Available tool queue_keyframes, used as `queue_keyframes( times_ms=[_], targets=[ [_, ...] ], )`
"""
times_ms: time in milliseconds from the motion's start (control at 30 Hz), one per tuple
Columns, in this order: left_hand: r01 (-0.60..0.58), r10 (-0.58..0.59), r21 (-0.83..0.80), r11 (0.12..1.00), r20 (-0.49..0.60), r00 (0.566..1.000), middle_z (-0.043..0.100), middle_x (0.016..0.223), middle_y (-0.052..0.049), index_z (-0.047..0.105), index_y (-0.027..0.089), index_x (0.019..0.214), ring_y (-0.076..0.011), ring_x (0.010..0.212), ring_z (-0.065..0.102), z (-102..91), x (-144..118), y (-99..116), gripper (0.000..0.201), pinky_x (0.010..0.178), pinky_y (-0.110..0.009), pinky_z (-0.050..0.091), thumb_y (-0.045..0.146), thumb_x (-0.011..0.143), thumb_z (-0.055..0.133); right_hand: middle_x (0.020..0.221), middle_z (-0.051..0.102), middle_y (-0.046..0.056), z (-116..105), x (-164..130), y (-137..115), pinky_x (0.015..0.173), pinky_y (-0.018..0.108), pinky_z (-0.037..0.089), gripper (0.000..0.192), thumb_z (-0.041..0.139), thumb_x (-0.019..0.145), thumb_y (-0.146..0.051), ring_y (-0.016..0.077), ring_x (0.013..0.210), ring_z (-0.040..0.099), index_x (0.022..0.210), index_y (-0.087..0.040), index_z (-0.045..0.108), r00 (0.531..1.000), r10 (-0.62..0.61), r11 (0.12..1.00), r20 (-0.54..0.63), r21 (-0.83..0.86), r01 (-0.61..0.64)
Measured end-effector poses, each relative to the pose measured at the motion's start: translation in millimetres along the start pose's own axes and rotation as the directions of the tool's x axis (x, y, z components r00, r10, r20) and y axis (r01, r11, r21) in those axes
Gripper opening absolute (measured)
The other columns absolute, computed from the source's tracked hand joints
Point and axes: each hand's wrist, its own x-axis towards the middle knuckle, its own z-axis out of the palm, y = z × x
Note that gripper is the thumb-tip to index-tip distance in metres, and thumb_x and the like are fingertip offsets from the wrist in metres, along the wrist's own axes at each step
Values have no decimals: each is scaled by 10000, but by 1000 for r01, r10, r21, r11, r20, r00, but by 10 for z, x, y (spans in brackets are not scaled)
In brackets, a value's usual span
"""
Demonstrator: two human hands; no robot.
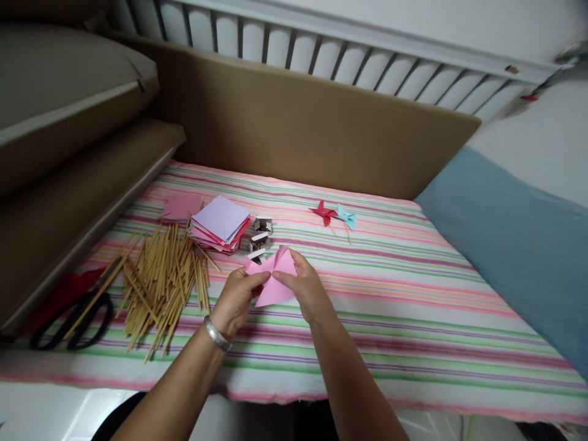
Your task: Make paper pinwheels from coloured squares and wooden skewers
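While one pair of scissors (87, 298) and many thin wooden sticks (163, 282) lie left of the creased pink paper (274, 295), two square paper stacks (223, 217) and three small boxes (260, 241) sit behind-left of it. The left hand (237, 295) and right hand (307, 286) pinch it, thumbs nearly meeting. Behind-right of it, two pinwheels (323, 212) rest; rightward, striped cloth (413, 275) stretches broadly.

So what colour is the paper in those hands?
The paper is pink, as the head view shows.
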Motion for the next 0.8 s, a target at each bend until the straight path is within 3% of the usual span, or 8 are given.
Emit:
queue_keyframes(
  times_ms=[100, 167, 233, 300, 367, 433, 600, 800],
  targets=[
    [-29, 28, -30, 999, -32, 999, 651, 579, -19, 657, 112, 660, -104, 507, 545, -43, 17, 81, 216, 514, -216, 388, 243, 538, 777, 795, 667, 14, -2, -8, -11, 708, 337, 509, 521, 626, 730, -306, 184, 753, 628, 1223, -203, 490, 999, -11, 998, -46, -69, 7],
    [-50, 47, -55, 997, -67, 997, 652, 567, -19, 651, 111, 638, -112, 514, 559, -92, 30, 158, 217, 511, -216, 395, 234, 518, 783, 783, 651, 19, -13, -26, -20, 735, 345, 503, 482, 574, 778, -312, 176, 752, 618, 1238, -199, 482, 988, -120, 978, -93, -182, 102],
    [-74, 66, -78, 994, -98, 993, 655, 566, -19, 645, 111, 630, -118, 525, 575, -149, 38, 232, 222, 514, -216, 405, 227, 505, 788, 926, 646, 51, -21, -53, -27, 810, 361, 487, 393, 543, 795, -257, 188, 873, 605, 1186, -219, 534, 953, -294, 910, -77, -329, 254],
    [-90, 80, -91, 992, -107, 991, 665, 582, -24, 650, 109, 650, -123, 532, 586, -199, 39, 287, 235, 523, -220, 418, 227, 503, 790, 1107, 601, 64, -16, -83, -34, 910, 384, 444, 342, 512, 791, -178, 207, 1044, 551, 1117, -249, 587, 901, -433, 796, 33, -455, 399],
    [-94, 84, -96, 991, -102, 991, 672, 595, -29, 654, 107, 669, -126, 532, 591, -232, 36, 316, 242, 529, -224, 427, 230, 510, 789, 1246, 528, 53, -1, -110, -42, 984, 404, 390, 367, 479, 782, -115, 213, 1171, 470, 1092, -272, 600, 856, -492, 700, 157, -513, 497],
    [-94, 85, -93, 991, -96, 992, 669, 588, -28, 655, 107, 665, -127, 531, 590, -249, 33, 324, 232, 527, -224, 425, 232, 519, 784, 1314, 475, 46, 16, -127, -48, 1003, 417, 371, 376, 468, 780, -93, 213, 1212, 433, 1077, -279, 603, 836, -504, 656, 215, -534, 533],
    [-88, 83, -38, 995, -109, 991, 636, 531, -3, 664, 116, 664, -116, 506, 565, -249, 31, 318, 212, 516, -219, 406, 222, 517, 774, 1286, 506, 50, 2, -113, -52, 974, 438, 387, 191, 536, 793, -155, 233, 1185, 449, 891, -262, 660, 823, -524, 622, 217, -564, 544],
    [-29, 38, 115, 993, -75, 996, 601, 495, 11, 636, 107, 585, -80, 434, 497, -212, 23, 295, 180, 442, -192, 336, 215, 509, 758, 1371, 437, 29, -45, -79, -54, 1032, 456, 319, 123, 583, 792, -210, 240, 1290, 343, 826, -263, 689, 861, -447, 705, 241, -498, 505]
  ],
)
